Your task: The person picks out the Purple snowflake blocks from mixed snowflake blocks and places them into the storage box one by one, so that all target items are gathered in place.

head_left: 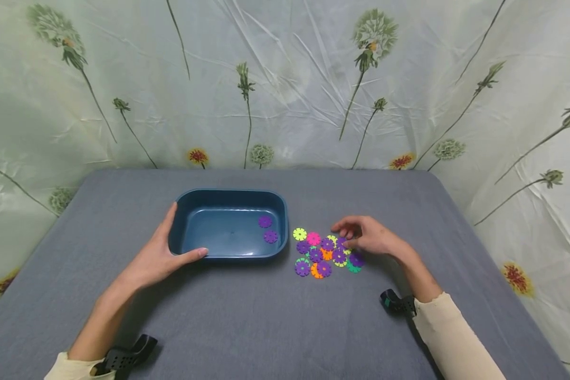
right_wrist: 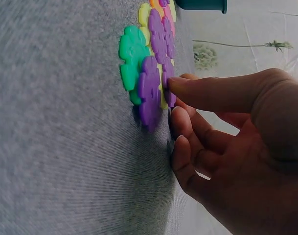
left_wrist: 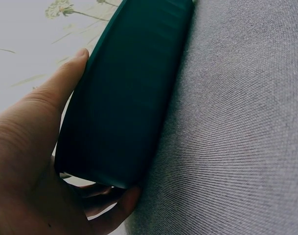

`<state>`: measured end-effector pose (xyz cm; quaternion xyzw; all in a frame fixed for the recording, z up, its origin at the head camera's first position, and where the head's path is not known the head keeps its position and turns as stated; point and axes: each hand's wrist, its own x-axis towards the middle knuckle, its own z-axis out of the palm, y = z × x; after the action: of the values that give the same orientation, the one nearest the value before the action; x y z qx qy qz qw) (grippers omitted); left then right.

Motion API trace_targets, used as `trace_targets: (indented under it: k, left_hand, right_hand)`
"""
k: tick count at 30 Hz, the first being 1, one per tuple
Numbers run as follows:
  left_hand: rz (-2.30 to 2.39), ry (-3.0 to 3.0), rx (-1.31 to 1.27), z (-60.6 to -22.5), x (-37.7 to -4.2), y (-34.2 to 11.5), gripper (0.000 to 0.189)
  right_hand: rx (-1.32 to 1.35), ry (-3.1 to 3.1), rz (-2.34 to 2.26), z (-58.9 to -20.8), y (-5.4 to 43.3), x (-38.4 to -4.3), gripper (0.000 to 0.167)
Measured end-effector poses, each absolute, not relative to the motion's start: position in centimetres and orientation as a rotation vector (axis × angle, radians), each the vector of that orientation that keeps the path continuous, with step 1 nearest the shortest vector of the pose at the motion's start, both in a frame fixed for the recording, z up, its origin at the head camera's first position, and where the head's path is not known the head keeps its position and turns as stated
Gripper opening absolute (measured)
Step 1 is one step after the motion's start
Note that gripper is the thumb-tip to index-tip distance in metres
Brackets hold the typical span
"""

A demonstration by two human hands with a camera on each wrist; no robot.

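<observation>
A blue plastic tub (head_left: pixel 218 227) stands left of centre, with two purple interlocking discs (head_left: pixel 270 236) near its right end. My left hand (head_left: pixel 159 258) grips its front left corner, thumb along the front rim and fingers around the left end. In the left wrist view the fingertips curl under the tub's wall (left_wrist: pixel 119 98). My right hand (head_left: pixel 368 235) is at the right side of a loose pile of notched discs (head_left: pixel 315 255). Its thumb and fingers pinch a purple disc (right_wrist: pixel 167 73) at the pile's edge; the fingertips partly hide it.
The pile has purple, yellow, orange, pink and green discs, many overlapping, just right of the tub. Another purple disc (right_wrist: pixel 149 93) leans over a green disc (right_wrist: pixel 132 51) near the right hand. A grey cloth (head_left: pixel 266 316) covers the table; a flowered curtain (head_left: pixel 294 84) hangs behind.
</observation>
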<state>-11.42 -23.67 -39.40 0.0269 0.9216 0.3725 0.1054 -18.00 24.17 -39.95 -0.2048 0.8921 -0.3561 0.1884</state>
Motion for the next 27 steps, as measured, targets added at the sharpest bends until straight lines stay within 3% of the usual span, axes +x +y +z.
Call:
trace_targets:
  k: [27]
  left_hand:
    - [1.106, 2.724, 0.083, -39.42, -11.12, -23.66, 0.131]
  right_hand:
    - [-0.588, 2.394, -1.071, -39.54, 23.68, -18.21, 0.026]
